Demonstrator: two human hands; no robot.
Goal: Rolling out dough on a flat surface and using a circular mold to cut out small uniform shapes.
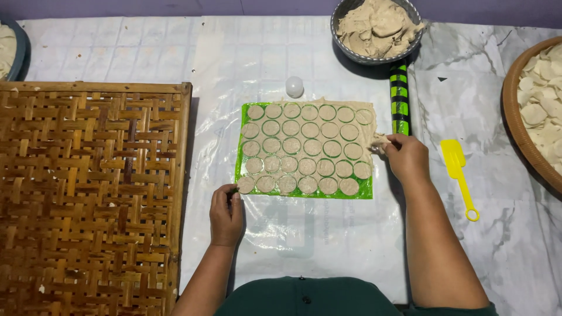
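A green plastic sheet (367,190) lies on the white covered table, carrying several cut rounds of pale dough (309,147) in rows. My left hand (226,212) presses on the sheet's near left corner, its fingers touching the edge. My right hand (405,155) is at the sheet's right edge, pinching a strip of leftover dough scrap (379,141) between its fingers. Some dough trim still rims the top and right side of the sheet.
A woven bamboo tray (88,193) fills the left. A grey bowl of dough (376,26) stands at the back, a green-and-black striped roller (400,99) below it. A yellow spatula (458,172), a basket of dough rounds (541,105) and a small white cutter (294,86) are nearby.
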